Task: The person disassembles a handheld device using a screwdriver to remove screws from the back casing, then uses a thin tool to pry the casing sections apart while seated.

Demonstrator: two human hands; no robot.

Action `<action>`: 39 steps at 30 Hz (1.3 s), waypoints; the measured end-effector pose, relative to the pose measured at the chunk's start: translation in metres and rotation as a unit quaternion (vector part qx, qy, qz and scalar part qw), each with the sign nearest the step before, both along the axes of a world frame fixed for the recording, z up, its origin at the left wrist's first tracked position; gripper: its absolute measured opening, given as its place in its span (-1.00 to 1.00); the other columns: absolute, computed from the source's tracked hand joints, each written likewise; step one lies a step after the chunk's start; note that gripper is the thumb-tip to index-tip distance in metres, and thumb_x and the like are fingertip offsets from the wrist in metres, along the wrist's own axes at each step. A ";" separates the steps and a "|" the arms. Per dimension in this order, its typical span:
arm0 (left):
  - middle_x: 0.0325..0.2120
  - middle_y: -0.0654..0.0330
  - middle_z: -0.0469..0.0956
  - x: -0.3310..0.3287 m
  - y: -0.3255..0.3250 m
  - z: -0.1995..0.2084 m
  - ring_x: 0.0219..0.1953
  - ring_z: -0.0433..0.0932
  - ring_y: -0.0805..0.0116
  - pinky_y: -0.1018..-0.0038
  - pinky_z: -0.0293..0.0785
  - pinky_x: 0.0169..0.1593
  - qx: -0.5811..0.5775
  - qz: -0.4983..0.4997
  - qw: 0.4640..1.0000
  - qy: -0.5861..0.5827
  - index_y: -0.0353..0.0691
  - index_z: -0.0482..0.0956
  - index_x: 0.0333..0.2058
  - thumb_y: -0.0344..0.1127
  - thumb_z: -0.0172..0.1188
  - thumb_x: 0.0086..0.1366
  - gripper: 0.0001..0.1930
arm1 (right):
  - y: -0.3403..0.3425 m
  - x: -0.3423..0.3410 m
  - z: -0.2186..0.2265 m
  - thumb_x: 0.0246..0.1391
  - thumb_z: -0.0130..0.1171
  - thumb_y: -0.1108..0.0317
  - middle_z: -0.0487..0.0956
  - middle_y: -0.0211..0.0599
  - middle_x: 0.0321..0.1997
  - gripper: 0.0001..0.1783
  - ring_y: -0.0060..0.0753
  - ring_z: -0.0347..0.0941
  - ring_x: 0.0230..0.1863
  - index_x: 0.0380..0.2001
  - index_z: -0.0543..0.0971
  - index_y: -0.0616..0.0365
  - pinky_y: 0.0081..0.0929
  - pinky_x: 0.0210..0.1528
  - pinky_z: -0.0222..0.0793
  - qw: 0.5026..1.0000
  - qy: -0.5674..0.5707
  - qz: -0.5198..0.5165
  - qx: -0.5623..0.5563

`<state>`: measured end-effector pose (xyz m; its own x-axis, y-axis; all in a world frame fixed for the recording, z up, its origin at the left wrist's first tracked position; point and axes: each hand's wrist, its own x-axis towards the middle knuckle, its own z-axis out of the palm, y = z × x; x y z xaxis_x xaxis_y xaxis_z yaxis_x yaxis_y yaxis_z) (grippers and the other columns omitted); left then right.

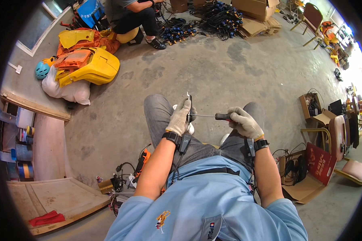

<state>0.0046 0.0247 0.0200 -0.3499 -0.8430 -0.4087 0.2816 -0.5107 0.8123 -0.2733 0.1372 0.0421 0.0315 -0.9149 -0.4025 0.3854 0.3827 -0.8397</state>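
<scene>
My left hand (178, 120), in a whitish knit glove, is closed around a thin dark part (190, 103) held on edge above my lap. A small light piece shows at its upper end; most of the part is hidden by my fingers, so its kind is unclear. Gloved as well, my right hand (247, 123) grips a screwdriver (222, 116) by its black and red handle. The metal shaft points left, its tip at or very near the dark part; contact cannot be made out.
Yellow and orange plastic shells (96, 68) lie at the far left, near a crouching person (134, 18). Cable piles (221, 20) and cardboard boxes (255, 10) are at the back. Right of me stand a chair (337, 138) and an open box (305, 186); a wooden board (56, 197) is lower left.
</scene>
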 end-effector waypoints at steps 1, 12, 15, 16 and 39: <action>-0.34 0.26 0.57 -0.002 0.001 0.000 -0.41 0.58 0.49 0.52 0.59 -0.36 0.004 0.009 1.000 0.000 -0.11 0.48 0.23 -0.06 0.19 0.51 -0.57 | 0.001 0.002 0.001 0.38 0.16 0.12 0.54 -0.33 -0.16 -0.58 -0.56 0.44 -0.39 0.10 0.49 0.22 -0.52 -0.33 0.44 0.999 0.003 -0.022 -0.024; -0.34 0.24 0.58 -0.002 0.001 0.001 -0.43 0.59 0.46 0.51 0.60 -0.37 0.021 0.010 1.000 -0.003 -0.11 0.48 0.23 -0.07 0.19 0.51 -0.57 | -0.003 -0.005 0.006 0.41 0.13 0.09 0.57 -0.31 -0.19 -0.58 -0.55 0.46 -0.29 0.10 0.50 0.21 -0.49 -0.21 0.46 0.997 0.022 0.042 0.053; -0.34 0.24 0.57 -0.001 0.000 0.001 -0.43 0.59 0.46 0.51 0.60 -0.37 0.012 0.009 1.000 -0.005 -0.12 0.47 0.24 -0.07 0.18 0.51 -0.56 | 0.001 0.002 0.007 0.40 0.13 0.09 0.57 -0.29 -0.17 -0.58 -0.52 0.46 -0.30 0.10 0.50 0.21 -0.49 -0.20 0.47 1.000 0.010 -0.005 -0.002; -0.34 0.24 0.57 0.000 0.001 0.000 -0.43 0.59 0.46 0.51 0.60 -0.37 0.015 0.007 1.000 -0.013 -0.12 0.46 0.24 -0.06 0.18 0.51 -0.56 | 0.001 0.006 0.010 0.40 0.13 0.10 0.56 -0.27 -0.16 -0.58 -0.51 0.46 -0.29 0.09 0.50 0.22 -0.48 -0.19 0.47 0.999 0.014 -0.030 -0.012; -0.33 0.24 0.56 0.001 0.002 0.003 -0.37 0.61 0.46 0.52 0.62 -0.35 0.013 -0.001 1.000 -0.006 -0.11 0.45 0.24 -0.06 0.16 0.53 -0.57 | -0.005 -0.004 0.008 0.38 0.17 0.16 0.50 -0.22 -0.03 -0.58 -0.44 0.53 -0.25 0.11 0.49 0.26 -0.49 -0.20 0.53 0.996 0.013 0.025 0.087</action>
